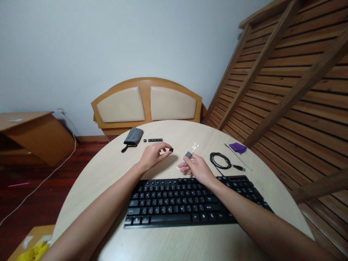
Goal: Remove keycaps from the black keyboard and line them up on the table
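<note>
My left hand [154, 154] pinches a small black keycap [171, 150] between thumb and index finger, above the table. My right hand [198, 167] is closed on a keycap puller [188, 154] with a dark grey handle. Its thin wires stick out beyond the fingers on both sides. Below both hands lies a black keyboard [174, 218], partly covered by my right forearm. Along its top row, several spots at the left look smaller than the other keys. A short row of black keycaps [155, 140] sits on the table beyond my left hand.
On the round table [108, 188], a grey pouch [133, 136] lies at the back left. A coiled black cable [219, 160], a purple cloth [237, 147] and a thin pale stick [240, 158] are at the right. A wooden slatted frame [293, 90] leans close on the right.
</note>
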The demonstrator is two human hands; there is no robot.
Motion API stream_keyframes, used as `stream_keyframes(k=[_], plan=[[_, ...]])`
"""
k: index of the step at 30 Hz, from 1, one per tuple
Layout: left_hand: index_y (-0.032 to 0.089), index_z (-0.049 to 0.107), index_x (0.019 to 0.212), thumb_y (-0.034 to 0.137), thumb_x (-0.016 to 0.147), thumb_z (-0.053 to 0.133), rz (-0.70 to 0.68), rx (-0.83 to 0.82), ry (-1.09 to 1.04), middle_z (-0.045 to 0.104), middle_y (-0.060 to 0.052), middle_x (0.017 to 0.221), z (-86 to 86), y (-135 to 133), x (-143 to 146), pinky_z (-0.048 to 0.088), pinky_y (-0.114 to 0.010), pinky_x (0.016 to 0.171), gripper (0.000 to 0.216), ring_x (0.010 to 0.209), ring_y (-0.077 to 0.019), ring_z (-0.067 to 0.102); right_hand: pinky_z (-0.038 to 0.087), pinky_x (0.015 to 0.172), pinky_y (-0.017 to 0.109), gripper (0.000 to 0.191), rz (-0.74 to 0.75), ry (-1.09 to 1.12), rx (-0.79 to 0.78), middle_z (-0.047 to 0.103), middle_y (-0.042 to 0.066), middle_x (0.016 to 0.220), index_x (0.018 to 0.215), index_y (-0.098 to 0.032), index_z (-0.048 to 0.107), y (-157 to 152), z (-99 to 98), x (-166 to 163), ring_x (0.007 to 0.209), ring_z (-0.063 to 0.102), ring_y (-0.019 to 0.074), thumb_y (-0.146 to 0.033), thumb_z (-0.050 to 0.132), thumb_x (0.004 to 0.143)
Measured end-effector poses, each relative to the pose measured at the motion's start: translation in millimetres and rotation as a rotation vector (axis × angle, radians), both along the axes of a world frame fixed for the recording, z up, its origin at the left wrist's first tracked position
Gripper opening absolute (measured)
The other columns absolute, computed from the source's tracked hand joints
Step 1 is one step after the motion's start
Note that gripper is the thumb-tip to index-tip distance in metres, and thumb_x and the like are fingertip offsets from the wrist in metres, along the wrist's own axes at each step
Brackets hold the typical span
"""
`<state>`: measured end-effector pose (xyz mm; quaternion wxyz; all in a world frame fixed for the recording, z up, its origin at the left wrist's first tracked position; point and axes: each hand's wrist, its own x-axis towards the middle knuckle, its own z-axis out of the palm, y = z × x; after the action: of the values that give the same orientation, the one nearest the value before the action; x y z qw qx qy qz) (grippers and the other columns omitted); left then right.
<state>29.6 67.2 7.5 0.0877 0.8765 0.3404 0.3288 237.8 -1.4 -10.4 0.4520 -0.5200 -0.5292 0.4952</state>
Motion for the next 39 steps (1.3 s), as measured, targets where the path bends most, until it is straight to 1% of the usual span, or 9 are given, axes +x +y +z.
stream_keyframes(k=[2,3,5,7,11,15,25,33,39], plan=[[0.022,0.068,0.104,0.039,0.091,0.057,0.114,0.045,0.019,0.072,-0.004,0.095,-6.3,16,-3,0.050,-0.029,0.071,0.024,0.081,-0.0181,0.064,0.045,0.044,0.016,0.018,0.011,-0.001,0.012,0.074,0.009,0.080,0.085,-0.017,0.052,0,-0.4,-1,0.059,0.069,0.0123,-0.033,0.052,0.093],[0.023,0.069,0.104,0.039,0.091,0.057,0.147,0.070,0.045,0.072,-0.005,0.095,-9.2,25,-4,0.050,-0.031,0.075,0.024,0.086,-0.0199,0.064,0.045,0.044,0.016,0.019,0.016,0.000,0.014,0.074,0.009,0.080,0.085,-0.017,0.052,-1,-0.3,-1,0.059,0.068,0.0124,-0.034,0.053,0.093],[0.022,0.070,0.101,0.035,0.092,0.056,0.154,0.120,0.104,0.071,-0.006,0.100,-14.5,42,-4,0.049,-0.035,0.084,0.021,0.096,-0.0228,0.062,0.045,0.045,0.017,0.019,0.020,0.001,0.007,0.074,0.009,0.079,0.085,-0.017,0.052,-1,0.6,-1,0.059,0.068,0.0125,-0.034,0.053,0.093],[0.021,0.071,0.098,0.032,0.091,0.057,0.126,0.141,0.148,0.069,-0.008,0.107,-19.3,59,-3,0.047,-0.036,0.090,0.019,0.102,-0.0238,0.059,0.045,0.045,0.017,0.019,0.020,-0.004,-0.005,0.074,0.009,0.079,0.084,-0.017,0.052,-2,1.9,-1,0.059,0.068,0.0124,-0.034,0.053,0.093],[0.020,0.072,0.096,0.031,0.087,0.062,0.176,0.172,0.178,0.063,-0.009,0.117,-27.5,86,1,0.044,-0.041,0.096,0.017,0.110,-0.0260,0.053,0.044,0.046,0.017,0.019,0.032,-0.016,-0.006,0.074,0.009,0.080,0.084,-0.017,0.051,-3,2.2,-1,0.060,0.068,0.0123,-0.034,0.051,0.093],[0.023,0.072,0.099,0.029,0.084,0.064,0.200,0.165,0.254,0.060,-0.008,0.122,-31.5,103,3,0.041,-0.045,0.100,0.017,0.116,-0.0278,0.049,0.044,0.047,0.018,0.024,0.051,-0.005,-0.001,0.074,0.009,0.080,0.085,-0.017,0.051,-3,-0.7,0,0.062,0.069,0.0137,-0.039,0.053,0.091],[0.021,0.072,0.096,0.029,0.082,0.066,0.274,0.136,0.279,0.062,-0.010,0.119,-37.3,121,4,0.041,-0.046,0.098,0.017,0.116,-0.0303,0.047,0.044,0.048,0.018,0.023,0.084,-0.021,-0.009,0.074,0.009,0.081,0.086,-0.017,0.051,-4,-1.2,0,0.063,0.069,0.0136,-0.039,0.051,0.093],[0.019,0.069,0.105,0.029,0.082,0.065,0.292,0.121,0.277,0.062,-0.010,0.119,-39.2,119,4,0.042,-0.044,0.099,0.025,0.115,-0.0296,0.049,0.045,0.049,0.018,0.021,0.080,-0.016,-0.020,0.074,0.008,0.080,0.085,-0.017,0.052,-6,1.9,0,0.062,0.069,0.0129,-0.037,0.051,0.093],[0.021,0.071,0.102,0.028,0.084,0.062,0.300,0.110,0.306,0.064,-0.009,0.118,-38.9,118,5,0.042,-0.042,0.097,0.021,0.114,-0.0290,0.050,0.044,0.048,0.017,0.020,0.076,-0.014,-0.031,0.074,0.008,0.080,0.085,-0.017,0.051,-6,2.3,-1,0.061,0.068,0.0121,-0.036,0.051,0.093]])
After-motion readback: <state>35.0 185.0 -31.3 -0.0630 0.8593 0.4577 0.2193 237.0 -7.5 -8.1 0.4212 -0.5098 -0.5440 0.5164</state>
